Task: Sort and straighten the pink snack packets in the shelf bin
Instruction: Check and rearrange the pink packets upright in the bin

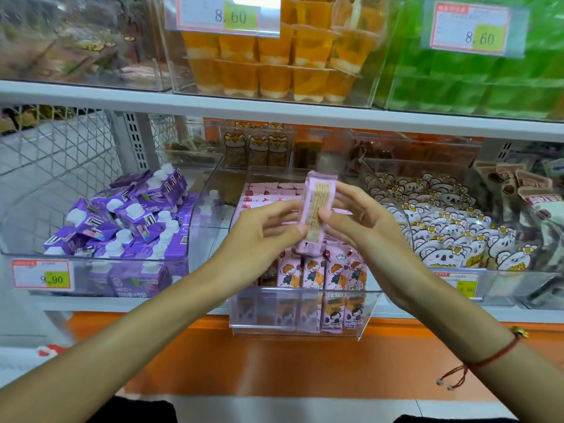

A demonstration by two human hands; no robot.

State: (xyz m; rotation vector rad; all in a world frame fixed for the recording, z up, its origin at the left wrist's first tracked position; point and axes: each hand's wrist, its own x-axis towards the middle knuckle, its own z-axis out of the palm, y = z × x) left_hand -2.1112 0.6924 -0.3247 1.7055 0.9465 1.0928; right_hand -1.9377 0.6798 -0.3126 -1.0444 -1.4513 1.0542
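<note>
While rows of pink cartoon-printed snack packets (323, 276) stand in the clear plastic shelf bin (305, 328), one pink packet (317, 215) is upright above them — pinched between left hand (268, 236) and right hand (363, 224), fingertips on its sides.

both forearms are bare, no sleeves; a thin red cord bracelet (491, 358) with a small gold charm circles the right wrist.

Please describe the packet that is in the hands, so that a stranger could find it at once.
On the lower shelf, find the clear middle bin between purple cartons and koala bags. Above it, the left hand and right hand pinch one pink packet. Unlike the packed rows, it is lifted, showing its printed back.
</note>
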